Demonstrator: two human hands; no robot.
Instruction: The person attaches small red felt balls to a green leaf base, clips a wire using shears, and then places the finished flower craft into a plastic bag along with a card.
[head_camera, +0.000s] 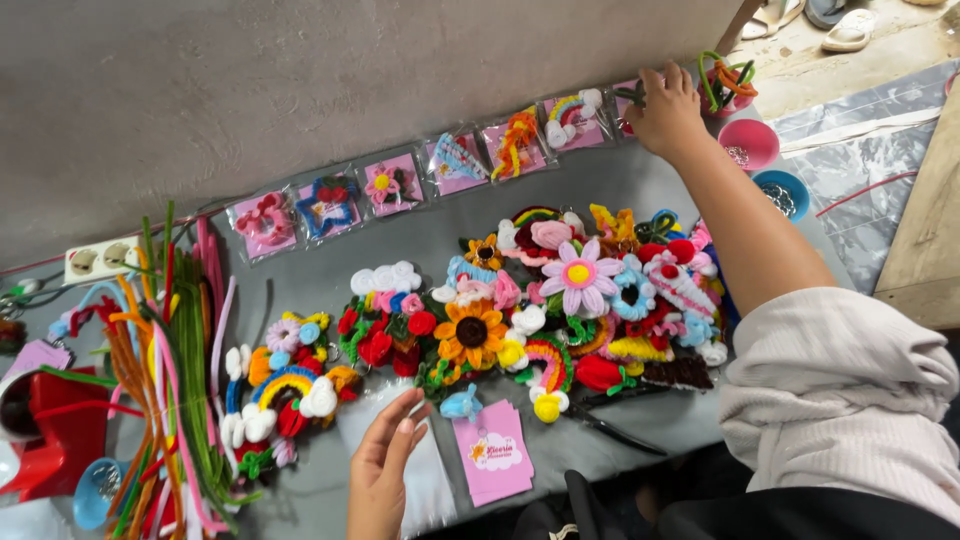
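The right hand (668, 112) is extended to the upper right of the frame, at the far end of a row of packaged pipe-cleaner ornaments (455, 160) leaning against the wall (300, 80). Its fingers are curled over the last packet (628, 100) in the row; whether they grip it cannot be determined. The left hand (385, 465) lies at the lower centre, fingers open and relaxed, holding nothing, its fingertips resting on a clear plastic sleeve (425, 480) just left of a stack of pink cards (495, 452). Between the hands, a pile of pipe-cleaner flowers (560, 300) covers the grey tabletop (300, 270). Loose pipe cleaners (165, 380) lie bundled at lower left. A pink bowl (750, 143) and a blue bowl (783, 192) sit beside the right forearm.
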